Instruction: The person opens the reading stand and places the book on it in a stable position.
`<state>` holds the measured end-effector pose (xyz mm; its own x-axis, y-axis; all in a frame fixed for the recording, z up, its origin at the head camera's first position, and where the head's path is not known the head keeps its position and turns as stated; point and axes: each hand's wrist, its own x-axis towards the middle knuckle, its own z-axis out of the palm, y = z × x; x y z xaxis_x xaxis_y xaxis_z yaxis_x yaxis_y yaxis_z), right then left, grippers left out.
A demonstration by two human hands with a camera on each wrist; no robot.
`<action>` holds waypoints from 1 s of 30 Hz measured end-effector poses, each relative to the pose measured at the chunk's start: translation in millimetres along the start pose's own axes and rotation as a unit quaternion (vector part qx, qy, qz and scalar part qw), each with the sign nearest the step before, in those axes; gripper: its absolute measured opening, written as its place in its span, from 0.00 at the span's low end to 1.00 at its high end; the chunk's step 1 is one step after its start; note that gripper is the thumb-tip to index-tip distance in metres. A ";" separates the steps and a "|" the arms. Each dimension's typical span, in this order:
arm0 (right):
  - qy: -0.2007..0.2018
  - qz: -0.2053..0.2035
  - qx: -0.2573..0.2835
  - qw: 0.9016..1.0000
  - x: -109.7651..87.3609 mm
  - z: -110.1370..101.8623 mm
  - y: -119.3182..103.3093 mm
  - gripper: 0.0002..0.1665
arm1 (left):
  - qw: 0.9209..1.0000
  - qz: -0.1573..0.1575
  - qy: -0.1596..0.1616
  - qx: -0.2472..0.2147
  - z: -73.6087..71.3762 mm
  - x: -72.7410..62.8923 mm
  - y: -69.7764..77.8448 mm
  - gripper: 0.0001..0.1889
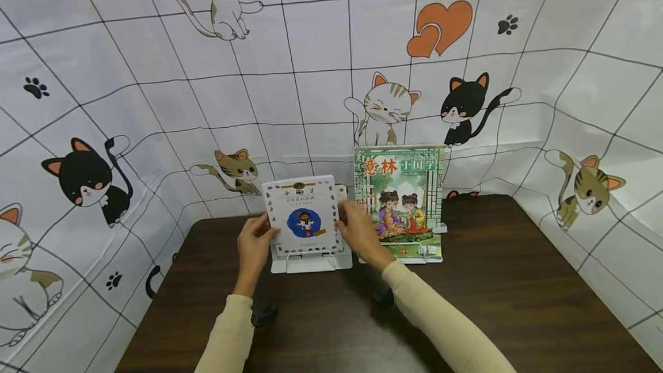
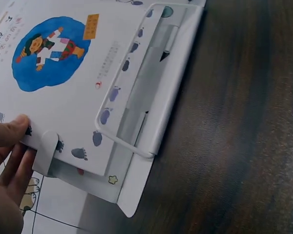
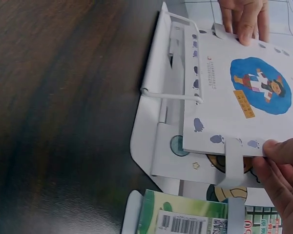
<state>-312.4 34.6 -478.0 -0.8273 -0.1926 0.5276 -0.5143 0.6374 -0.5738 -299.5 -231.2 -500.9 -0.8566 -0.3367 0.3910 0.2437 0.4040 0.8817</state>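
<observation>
A thin white picture book, with a blue round picture and footprints along its border, leans on a white book stand. My left hand pinches its left edge, thumb on the cover and fingers behind. At the opposite edge, my right hand holds the book with the thumb in front. White side clips lie over the cover's edges in both wrist views. A wire holder crosses the lower border of the book.
Just right of the stand, a green illustrated magazine stands upright on a second white stand. Both are on a dark wood table. Behind rises a white gridded backdrop printed with cats.
</observation>
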 end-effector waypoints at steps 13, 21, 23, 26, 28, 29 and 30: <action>0.016 0.015 0.010 1.000 -6.7 10.4 4.9 0.22 | 0.998 0.034 0.004 0.050 -2.7 -8.7 -4.4 0.17; 0.033 0.005 0.015 0.999 -10.7 11.6 5.5 0.21 | 0.999 0.029 0.018 0.032 -0.4 -10.6 -8.0 0.15; 0.032 0.001 0.013 0.999 -11.1 10.0 4.4 0.20 | 0.999 0.039 0.025 0.028 -0.5 -11.3 -8.5 0.14; 0.030 -0.001 0.024 0.999 -11.7 4.4 1.7 0.18 | 0.998 0.056 0.034 0.026 -1.8 -12.0 -7.9 0.12; 0.027 0.002 0.040 0.999 -12.1 -2.3 -0.4 0.17 | 0.997 0.062 0.035 0.028 -3.2 -12.6 -6.8 0.10; 0.028 0.002 0.048 0.998 -12.3 -6.0 -1.0 0.16 | 0.997 0.065 0.035 0.031 -4.1 -13.2 -5.8 0.10; 0.029 0.003 0.055 0.998 -12.8 -10.2 -1.6 0.15 | 0.997 0.066 0.034 0.035 -5.2 -14.2 -4.5 0.09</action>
<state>-298.8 43.7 -477.4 -0.8181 -0.1436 0.5568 -0.5331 0.5523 -0.6409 -286.1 -232.6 -509.1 -0.7862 -0.3321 0.5211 0.3179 0.5057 0.8020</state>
